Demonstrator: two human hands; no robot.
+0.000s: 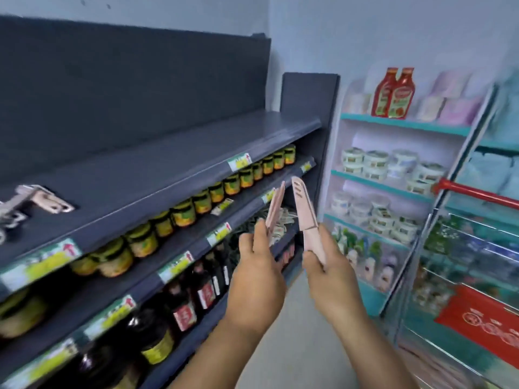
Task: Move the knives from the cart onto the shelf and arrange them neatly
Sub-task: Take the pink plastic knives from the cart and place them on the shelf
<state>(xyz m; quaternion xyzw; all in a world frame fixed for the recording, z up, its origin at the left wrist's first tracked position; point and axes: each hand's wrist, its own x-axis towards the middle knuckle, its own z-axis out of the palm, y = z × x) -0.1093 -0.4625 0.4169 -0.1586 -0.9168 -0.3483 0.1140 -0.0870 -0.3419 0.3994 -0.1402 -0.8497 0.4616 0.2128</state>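
My left hand (pixel 257 265) grips the handle of a pink knife (pixel 274 206) whose blade points up and away. A second pink knife (pixel 304 205), its blade slotted, is held upright by the handle in my right hand (pixel 327 269). Both knives are raised side by side in front of the dark grey shelf unit. Its top shelf (pixel 174 161) is mostly bare; at its far left lie some metal and pink items (pixel 31 204), too blurred to name. The cart (pixel 477 276), a wire basket with a red handle, stands at the right edge.
Lower grey shelves carry rows of yellow-labelled jars (pixel 202 202) and dark bottles (pixel 182 307). A teal and white rack (pixel 393 178) behind holds ketchup bottles (pixel 393 94), tubs and packets. Bare floor (pixel 289 346) runs between shelf and cart.
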